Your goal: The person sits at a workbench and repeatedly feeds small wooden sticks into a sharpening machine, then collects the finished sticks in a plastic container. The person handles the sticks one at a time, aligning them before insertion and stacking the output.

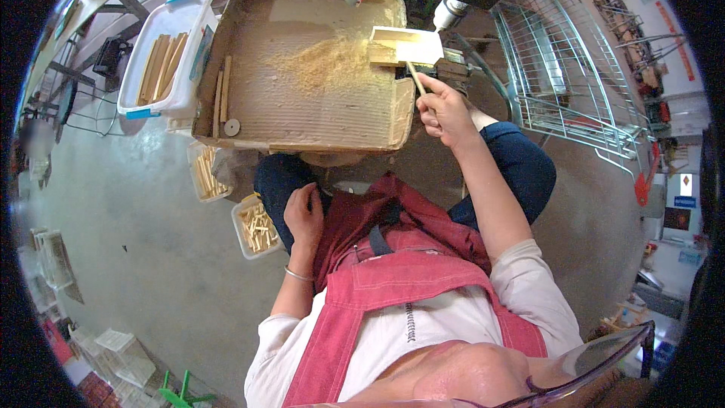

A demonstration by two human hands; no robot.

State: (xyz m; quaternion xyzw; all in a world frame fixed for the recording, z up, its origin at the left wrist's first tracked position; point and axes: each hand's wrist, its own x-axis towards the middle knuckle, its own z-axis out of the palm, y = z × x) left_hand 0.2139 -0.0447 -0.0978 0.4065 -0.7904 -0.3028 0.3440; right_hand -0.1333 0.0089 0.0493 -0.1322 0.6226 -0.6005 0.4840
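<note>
Right hand [447,113] pinching thin stick [415,77] | left hand [304,213] curled at thigh [278,180], apparently empty

Shallow cardboard box [310,122], scattered sawdust [325,60], wooden strips [225,89] along its left wall, round pale disc [232,128].

Wide fisheye from the wearer's head, facing down over left hand [303,215] and right hand [447,115]
Glasses [646,351] very near at right, red apron [408,285] near, cardboard tray [302,125] far, wire rack [521,45] bending toward the rim at far right
</note>
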